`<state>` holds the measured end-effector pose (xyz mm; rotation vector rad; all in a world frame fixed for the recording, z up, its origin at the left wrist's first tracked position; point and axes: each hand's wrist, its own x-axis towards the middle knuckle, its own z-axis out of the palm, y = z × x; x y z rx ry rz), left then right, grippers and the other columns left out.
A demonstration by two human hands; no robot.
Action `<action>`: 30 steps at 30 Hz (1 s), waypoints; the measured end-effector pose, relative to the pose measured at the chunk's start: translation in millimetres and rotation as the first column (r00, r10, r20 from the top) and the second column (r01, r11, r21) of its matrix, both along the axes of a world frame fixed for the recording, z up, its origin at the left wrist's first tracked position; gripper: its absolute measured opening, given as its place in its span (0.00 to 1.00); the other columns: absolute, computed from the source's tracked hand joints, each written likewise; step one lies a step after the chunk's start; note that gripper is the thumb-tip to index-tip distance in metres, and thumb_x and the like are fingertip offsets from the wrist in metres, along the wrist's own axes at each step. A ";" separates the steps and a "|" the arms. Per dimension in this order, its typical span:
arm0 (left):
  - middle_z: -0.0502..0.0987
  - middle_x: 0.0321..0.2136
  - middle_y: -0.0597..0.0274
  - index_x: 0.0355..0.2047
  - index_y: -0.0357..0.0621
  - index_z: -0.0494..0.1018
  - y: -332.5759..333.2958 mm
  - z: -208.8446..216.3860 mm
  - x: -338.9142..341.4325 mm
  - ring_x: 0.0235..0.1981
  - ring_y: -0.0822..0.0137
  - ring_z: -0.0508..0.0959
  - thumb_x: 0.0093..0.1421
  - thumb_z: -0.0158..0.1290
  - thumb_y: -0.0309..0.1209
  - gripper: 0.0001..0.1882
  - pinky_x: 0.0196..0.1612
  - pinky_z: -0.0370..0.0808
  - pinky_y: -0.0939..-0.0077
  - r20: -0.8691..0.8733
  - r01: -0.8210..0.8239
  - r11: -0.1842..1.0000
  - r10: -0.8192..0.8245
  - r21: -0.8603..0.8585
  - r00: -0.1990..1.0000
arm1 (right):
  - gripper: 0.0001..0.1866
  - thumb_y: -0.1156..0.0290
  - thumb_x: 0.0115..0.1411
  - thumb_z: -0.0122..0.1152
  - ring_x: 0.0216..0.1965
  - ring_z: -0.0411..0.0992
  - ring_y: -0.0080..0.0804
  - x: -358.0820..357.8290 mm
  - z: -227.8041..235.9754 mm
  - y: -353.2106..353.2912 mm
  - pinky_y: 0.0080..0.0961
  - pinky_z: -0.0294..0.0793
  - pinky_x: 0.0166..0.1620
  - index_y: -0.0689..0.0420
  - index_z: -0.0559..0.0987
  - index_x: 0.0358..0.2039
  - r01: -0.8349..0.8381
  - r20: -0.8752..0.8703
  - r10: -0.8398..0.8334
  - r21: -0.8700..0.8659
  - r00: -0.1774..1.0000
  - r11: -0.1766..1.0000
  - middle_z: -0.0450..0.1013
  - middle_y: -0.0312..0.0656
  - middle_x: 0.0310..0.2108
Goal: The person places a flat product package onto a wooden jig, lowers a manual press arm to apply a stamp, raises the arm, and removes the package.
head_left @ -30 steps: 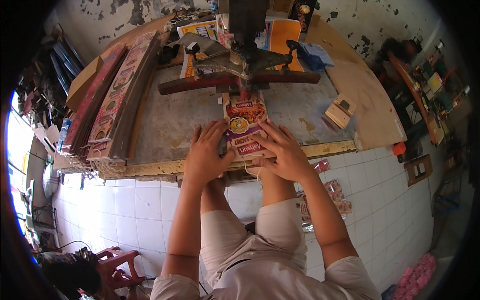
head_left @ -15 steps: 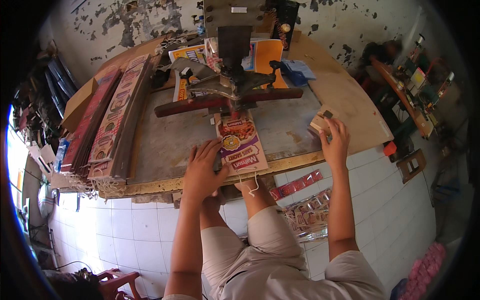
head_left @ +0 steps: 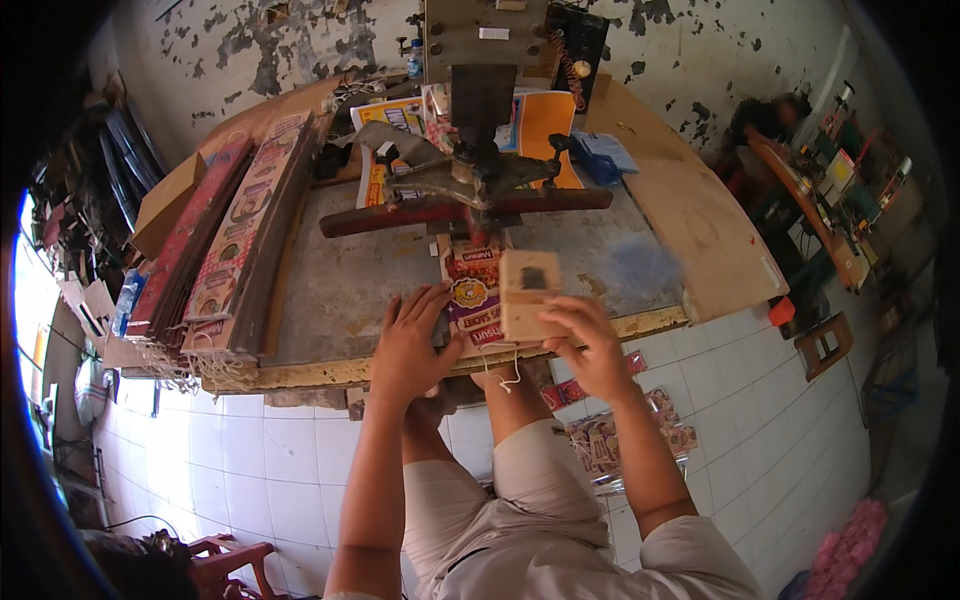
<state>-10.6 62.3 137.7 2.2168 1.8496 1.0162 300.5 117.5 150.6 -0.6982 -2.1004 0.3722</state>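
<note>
A printed card strip [head_left: 474, 268] with a white string at its near end lies under the red-edged metal arms of a press [head_left: 470, 200]. My left hand [head_left: 408, 335] rests along the strip's left edge, fingers spread and flat. In my right hand [head_left: 585, 345], a pale wooden block [head_left: 525, 325] with a dark square on it is pinched by its right side. The block covers the strip's right edge; whether it touches the strip I cannot tell. To the right, a blurred blue patch [head_left: 640, 265] shows over the grey tabletop [head_left: 370, 260].
Stacks of long printed strips [head_left: 245, 225] stand at the table's left, strings hanging from their near ends. Colourful printed sheets [head_left: 545, 130] lie behind the press. More packs [head_left: 630, 440] are on the tiled floor. Another person [head_left: 765, 120] sits at a bench far right.
My right hand has lifted the wooden block from the table's right and brought it left beside the strip. A blue blur now shows where the block was. The left hand stays put.
</note>
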 end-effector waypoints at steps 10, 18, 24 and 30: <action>0.76 0.75 0.59 0.70 0.46 0.76 2.0 3.1 3.0 0.78 0.52 0.71 0.67 0.65 0.40 0.33 0.83 0.59 0.39 0.008 0.011 1.000 -0.011 -0.015 1.000 | 0.28 0.62 0.69 0.79 0.70 0.72 0.51 -18.2 -23.5 -3.4 0.49 0.74 0.71 0.54 0.83 0.67 -0.018 -0.001 0.018 -0.013 1.000 1.000 0.76 0.44 0.70; 0.76 0.75 0.61 0.71 0.47 0.76 0.4 2.4 -3.5 0.78 0.53 0.71 0.68 0.66 0.40 0.32 0.83 0.59 0.40 -0.019 0.013 1.000 -0.013 -0.005 1.000 | 0.26 0.58 0.74 0.74 0.73 0.70 0.52 -7.1 -29.9 7.2 0.50 0.70 0.74 0.56 0.82 0.67 -0.072 -0.150 0.058 -0.091 0.987 0.993 0.74 0.48 0.71; 0.76 0.75 0.61 0.70 0.46 0.77 5.5 3.5 -1.4 0.78 0.54 0.71 0.68 0.66 0.43 0.32 0.82 0.59 0.37 0.005 0.030 0.999 -0.030 -0.035 1.000 | 0.25 0.60 0.71 0.75 0.72 0.70 0.52 66.2 -33.0 53.9 0.52 0.68 0.73 0.54 0.83 0.65 0.415 -0.048 -0.414 0.003 0.909 0.910 0.76 0.47 0.69; 0.76 0.75 0.61 0.71 0.46 0.76 0.6 1.7 -1.9 0.79 0.51 0.71 0.67 0.67 0.38 0.33 0.83 0.58 0.38 0.002 0.021 1.000 -0.021 -0.009 1.000 | 0.29 0.58 0.66 0.80 0.71 0.71 0.49 116.5 -23.0 74.4 0.53 0.65 0.73 0.52 0.83 0.64 0.445 0.164 -0.456 0.102 0.875 0.890 0.77 0.42 0.69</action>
